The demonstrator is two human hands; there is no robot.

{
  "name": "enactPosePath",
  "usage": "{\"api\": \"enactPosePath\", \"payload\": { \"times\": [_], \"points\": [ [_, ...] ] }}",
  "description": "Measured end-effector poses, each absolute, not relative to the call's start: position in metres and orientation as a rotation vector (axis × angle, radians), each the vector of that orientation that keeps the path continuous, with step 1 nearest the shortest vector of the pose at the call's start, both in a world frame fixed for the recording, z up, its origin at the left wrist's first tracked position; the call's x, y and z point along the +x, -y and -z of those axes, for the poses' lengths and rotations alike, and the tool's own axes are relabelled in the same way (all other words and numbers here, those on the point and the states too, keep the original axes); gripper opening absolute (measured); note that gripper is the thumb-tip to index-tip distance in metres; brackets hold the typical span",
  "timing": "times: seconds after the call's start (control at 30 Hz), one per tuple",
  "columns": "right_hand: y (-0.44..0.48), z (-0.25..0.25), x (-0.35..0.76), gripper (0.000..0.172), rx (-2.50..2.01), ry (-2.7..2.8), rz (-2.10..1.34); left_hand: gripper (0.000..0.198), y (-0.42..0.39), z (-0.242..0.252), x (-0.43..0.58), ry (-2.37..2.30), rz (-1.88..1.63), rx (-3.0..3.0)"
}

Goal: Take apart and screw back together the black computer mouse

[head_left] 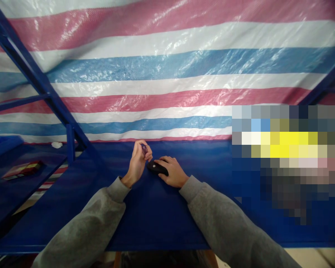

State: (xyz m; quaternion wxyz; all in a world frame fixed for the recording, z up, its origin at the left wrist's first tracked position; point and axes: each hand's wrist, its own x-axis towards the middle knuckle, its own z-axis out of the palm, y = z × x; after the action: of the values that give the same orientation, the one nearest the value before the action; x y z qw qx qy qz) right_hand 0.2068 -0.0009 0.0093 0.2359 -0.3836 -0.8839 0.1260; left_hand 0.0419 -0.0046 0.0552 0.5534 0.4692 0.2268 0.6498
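Observation:
My right hand rests on the blue table and grips a black computer mouse from the right side. My left hand is raised just left of the mouse, fingers pinched on a small dark purple object that I cannot name. Both arms wear grey sleeves.
A striped red, white and blue tarp hangs behind the table. A blue metal frame slants at the left, with a lower blue shelf holding a flat red box and a small white lump. A blurred area covers the right side.

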Motion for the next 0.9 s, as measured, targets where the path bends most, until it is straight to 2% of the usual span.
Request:
{"api": "enactPosePath", "payload": {
  "times": [0.17,0.3,0.5,0.63,0.8,0.9],
  "points": [
    [0.0002,-0.008,0.2068,0.059,-1.029,2.411,-0.354,0.015,0.0027,-0.0524,0.0408,-0.533,-1.573,1.175],
    [0.0004,-0.0072,0.2071,0.059,-1.029,2.402,-0.358,0.026,0.0014,-0.052,0.0409,-0.546,-1.604,1.154],
    [0.0001,-0.0072,0.2088,0.059,-1.028,2.404,-0.379,0.017,0.0003,-0.0485,0.0417,-0.548,-1.663,1.143],
    [0.0001,-0.0077,0.2094,0.059,-1.019,2.41,-0.373,0.029,-0.0006,-0.049,0.0405,-0.559,-1.644,1.123],
    [0.0003,-0.0082,0.209,0.06,-1.033,2.42,-0.382,0.019,0.0014,-0.051,0.0407,-0.53,-1.645,1.098],
    [0.0002,-0.0081,0.2089,0.06,-1.03,2.422,-0.376,0.023,0.0015,-0.0512,0.0411,-0.56,-1.635,1.126]
  ]
}}
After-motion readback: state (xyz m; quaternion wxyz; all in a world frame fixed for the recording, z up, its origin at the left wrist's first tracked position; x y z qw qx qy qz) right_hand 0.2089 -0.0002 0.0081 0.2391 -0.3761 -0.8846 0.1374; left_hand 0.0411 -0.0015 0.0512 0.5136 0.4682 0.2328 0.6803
